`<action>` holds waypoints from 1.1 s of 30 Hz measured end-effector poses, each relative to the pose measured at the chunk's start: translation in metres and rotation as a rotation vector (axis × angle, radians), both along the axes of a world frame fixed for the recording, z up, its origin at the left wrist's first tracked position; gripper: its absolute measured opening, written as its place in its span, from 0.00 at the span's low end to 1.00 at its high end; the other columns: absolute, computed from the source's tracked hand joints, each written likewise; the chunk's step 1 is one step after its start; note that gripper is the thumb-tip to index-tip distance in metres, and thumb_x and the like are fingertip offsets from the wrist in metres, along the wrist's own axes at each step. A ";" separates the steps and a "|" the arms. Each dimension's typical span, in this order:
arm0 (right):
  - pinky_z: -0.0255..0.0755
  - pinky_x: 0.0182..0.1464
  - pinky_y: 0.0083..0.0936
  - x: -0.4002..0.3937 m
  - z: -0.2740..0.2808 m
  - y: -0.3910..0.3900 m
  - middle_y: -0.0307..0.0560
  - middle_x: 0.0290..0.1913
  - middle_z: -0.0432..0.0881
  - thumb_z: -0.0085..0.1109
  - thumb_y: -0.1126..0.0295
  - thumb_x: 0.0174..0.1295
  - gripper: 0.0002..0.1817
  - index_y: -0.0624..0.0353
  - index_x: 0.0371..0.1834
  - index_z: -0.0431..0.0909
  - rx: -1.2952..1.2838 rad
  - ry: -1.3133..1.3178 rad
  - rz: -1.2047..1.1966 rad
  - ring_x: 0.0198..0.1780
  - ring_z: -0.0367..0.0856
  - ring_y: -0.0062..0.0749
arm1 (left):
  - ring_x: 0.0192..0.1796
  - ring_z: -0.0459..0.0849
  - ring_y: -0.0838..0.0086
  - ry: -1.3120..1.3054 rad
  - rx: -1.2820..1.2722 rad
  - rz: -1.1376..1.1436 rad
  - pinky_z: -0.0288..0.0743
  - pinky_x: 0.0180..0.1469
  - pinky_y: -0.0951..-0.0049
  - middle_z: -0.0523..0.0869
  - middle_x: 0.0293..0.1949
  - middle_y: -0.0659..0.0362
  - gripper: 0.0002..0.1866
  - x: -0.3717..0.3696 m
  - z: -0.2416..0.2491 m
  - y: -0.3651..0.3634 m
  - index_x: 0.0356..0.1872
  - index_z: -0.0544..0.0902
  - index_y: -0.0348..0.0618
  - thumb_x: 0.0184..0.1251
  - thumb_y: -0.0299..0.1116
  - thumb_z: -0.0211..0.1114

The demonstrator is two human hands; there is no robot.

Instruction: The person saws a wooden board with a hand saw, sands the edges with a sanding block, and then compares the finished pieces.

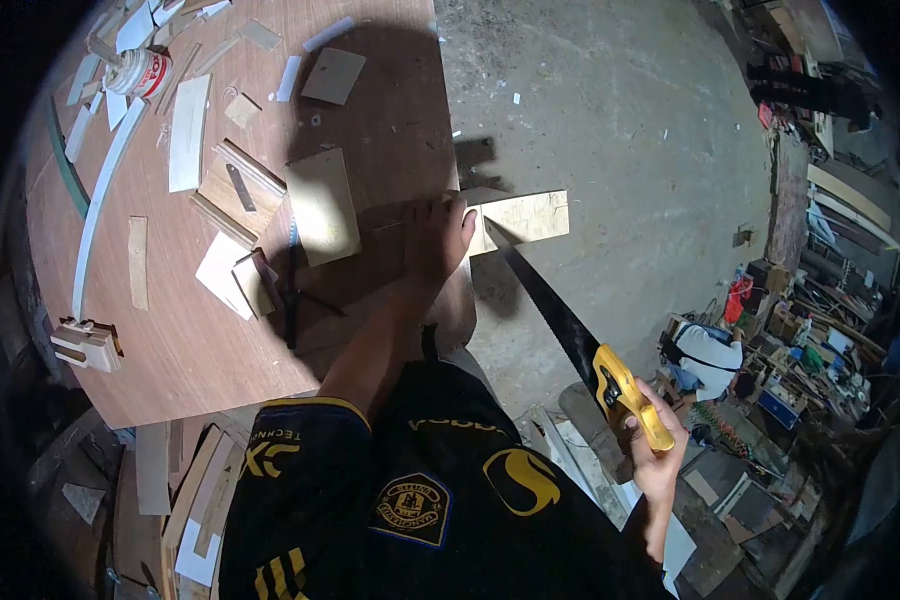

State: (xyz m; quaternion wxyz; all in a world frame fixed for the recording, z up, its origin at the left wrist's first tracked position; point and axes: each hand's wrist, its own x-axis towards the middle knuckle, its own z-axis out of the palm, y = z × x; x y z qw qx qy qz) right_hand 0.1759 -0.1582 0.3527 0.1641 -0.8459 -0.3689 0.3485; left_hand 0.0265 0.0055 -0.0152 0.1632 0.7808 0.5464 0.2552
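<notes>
My right hand [655, 440] is wrapped round the yellow handle of a handsaw [560, 315]. Its dark blade slants up to the left, and the tip overlaps a pale wooden board [530, 217]. That board juts out past the right edge of the wooden tabletop [200, 350]. Close to the edge, my left hand [445, 235] grips the board, the thumb beside the saw tip and the other fingers partly in shadow. Just left of this hand lies a flat rectangular wood piece [325, 205].
A moulded wood piece [238, 192], a black clamp-like tool [292, 300] and several offcuts lie on the tabletop. A labelled tub [138, 73] stands at the far left. Concrete floor [610, 130] stretches rightward to piled scraps, where another person [708, 358] is.
</notes>
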 end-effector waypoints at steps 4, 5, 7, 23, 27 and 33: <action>0.71 0.59 0.23 0.003 0.001 0.002 0.49 0.54 0.85 0.62 0.78 0.66 0.21 0.65 0.63 0.78 -0.002 -0.009 0.032 0.54 0.80 0.25 | 0.46 0.81 0.58 -0.017 0.005 0.006 0.75 0.48 0.59 0.81 0.42 0.55 0.18 0.000 -0.002 0.000 0.47 0.81 0.44 0.62 0.42 0.72; 0.71 0.59 0.23 0.003 0.002 0.003 0.49 0.54 0.85 0.62 0.78 0.66 0.21 0.65 0.63 0.78 -0.004 -0.010 0.034 0.54 0.80 0.25 | 0.46 0.81 0.58 -0.018 0.004 0.007 0.75 0.48 0.59 0.81 0.42 0.55 0.18 0.001 -0.002 0.000 0.47 0.81 0.44 0.62 0.42 0.72; 0.71 0.60 0.23 0.002 0.003 0.003 0.50 0.54 0.85 0.62 0.79 0.66 0.21 0.65 0.63 0.78 -0.034 -0.012 0.022 0.54 0.80 0.25 | 0.46 0.80 0.57 -0.032 -0.009 0.014 0.74 0.48 0.59 0.82 0.43 0.55 0.17 0.001 -0.002 0.000 0.46 0.82 0.45 0.62 0.42 0.72; 0.75 0.52 0.21 0.000 0.013 0.024 0.47 0.51 0.85 0.63 0.71 0.69 0.22 0.63 0.65 0.76 -0.164 0.089 -0.112 0.46 0.81 0.23 | 0.47 0.80 0.57 -0.033 0.031 -0.029 0.72 0.49 0.55 0.82 0.41 0.56 0.16 -0.001 -0.001 0.000 0.44 0.82 0.45 0.60 0.41 0.73; 0.69 0.24 0.14 -0.006 0.023 0.068 0.46 0.47 0.85 0.63 0.68 0.70 0.24 0.61 0.67 0.75 -0.161 0.243 -0.137 0.24 0.75 0.13 | 0.46 0.79 0.60 0.008 -0.003 -0.013 0.72 0.53 0.55 0.81 0.40 0.57 0.18 0.003 -0.004 -0.002 0.46 0.81 0.46 0.60 0.45 0.72; 0.61 0.16 0.14 -0.001 0.028 0.145 0.34 0.24 0.75 0.60 0.70 0.71 0.22 0.62 0.67 0.74 -0.212 0.377 -0.137 0.16 0.66 0.12 | 0.47 0.79 0.63 0.077 0.034 -0.002 0.71 0.54 0.54 0.81 0.40 0.58 0.19 0.001 -0.002 -0.001 0.46 0.82 0.48 0.60 0.47 0.72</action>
